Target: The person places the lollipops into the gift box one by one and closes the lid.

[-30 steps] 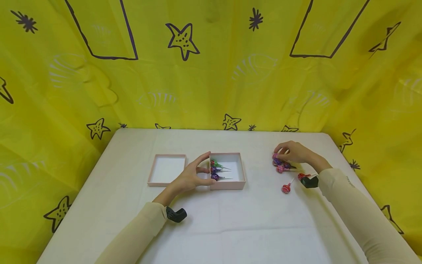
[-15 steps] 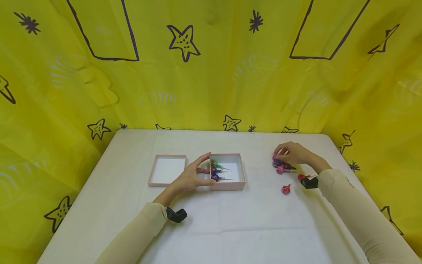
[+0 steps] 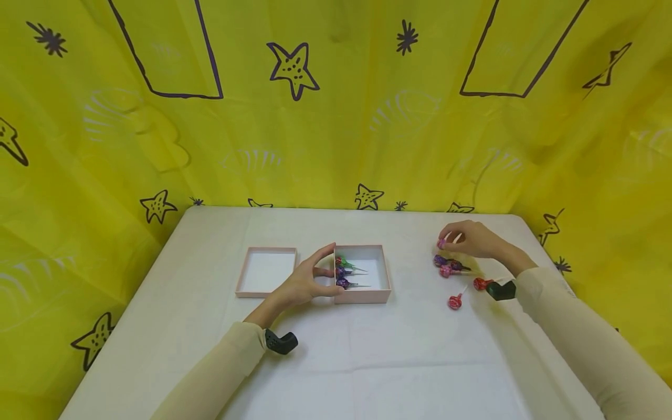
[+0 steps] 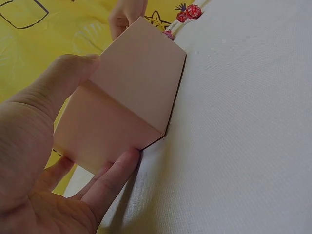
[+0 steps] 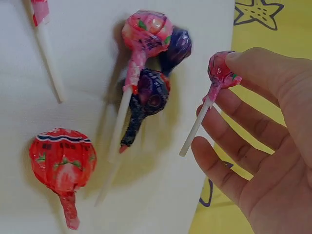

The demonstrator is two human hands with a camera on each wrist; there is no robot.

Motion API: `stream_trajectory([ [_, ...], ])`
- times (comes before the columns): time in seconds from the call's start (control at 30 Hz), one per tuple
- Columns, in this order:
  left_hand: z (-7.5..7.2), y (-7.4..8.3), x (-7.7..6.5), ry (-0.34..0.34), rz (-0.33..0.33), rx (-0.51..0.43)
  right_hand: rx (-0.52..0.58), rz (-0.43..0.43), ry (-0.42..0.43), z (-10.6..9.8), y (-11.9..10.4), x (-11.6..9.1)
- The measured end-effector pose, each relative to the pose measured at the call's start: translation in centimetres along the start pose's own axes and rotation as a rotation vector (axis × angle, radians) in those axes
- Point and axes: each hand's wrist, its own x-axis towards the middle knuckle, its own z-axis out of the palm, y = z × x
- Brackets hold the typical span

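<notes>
My left hand (image 3: 299,283) holds the left end of an open pale pink box (image 3: 362,297), thumb and fingers spread across its corners. Inside lie a green-wrapped lollipop (image 3: 342,261) and purple ones (image 3: 343,283), their sticks pointing right. To the right, my right hand (image 3: 475,240) pinches a pink lollipop (image 5: 222,70) by its head between thumb and fingertips, stick hanging down, raised over the pile. Beneath it on the table are another pink lollipop (image 5: 146,34), a dark purple one (image 5: 155,92) and a purple one (image 3: 440,261).
A shallow pink-edged lid (image 3: 266,271) lies left of the box, inside up. Two red lollipops (image 3: 455,301) rest nearer the front right. White cloth covers the table (image 3: 420,373); a yellow patterned curtain (image 3: 336,128) surrounds its back and sides.
My right hand has lifted the pink lollipop slightly up and away from the pile. The left hand and the box have stayed in place.
</notes>
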Motion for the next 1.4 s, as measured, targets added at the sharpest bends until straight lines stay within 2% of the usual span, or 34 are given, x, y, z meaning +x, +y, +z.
stream_trajectory([
  [0.3, 0.1, 0.0, 0.0, -0.006, 0.002, -0.016, -0.01, -0.078, 0.036, -1.5, -1.8, -0.5],
  [0.57, 0.0, 0.1, 0.0, -0.006, -0.001, -0.022, 0.024, -0.129, 0.073, -2.7, -3.4, -0.8],
  [1.13, 0.1, 0.2, -0.2, 0.0, -0.007, -0.008, 0.037, -0.133, 0.1, -3.5, -4.7, -1.2],
  [1.4, 0.1, 0.0, 0.1, -0.002, -0.001, -0.009, 0.046, -0.134, 0.081, -3.5, -5.8, -1.2],
])
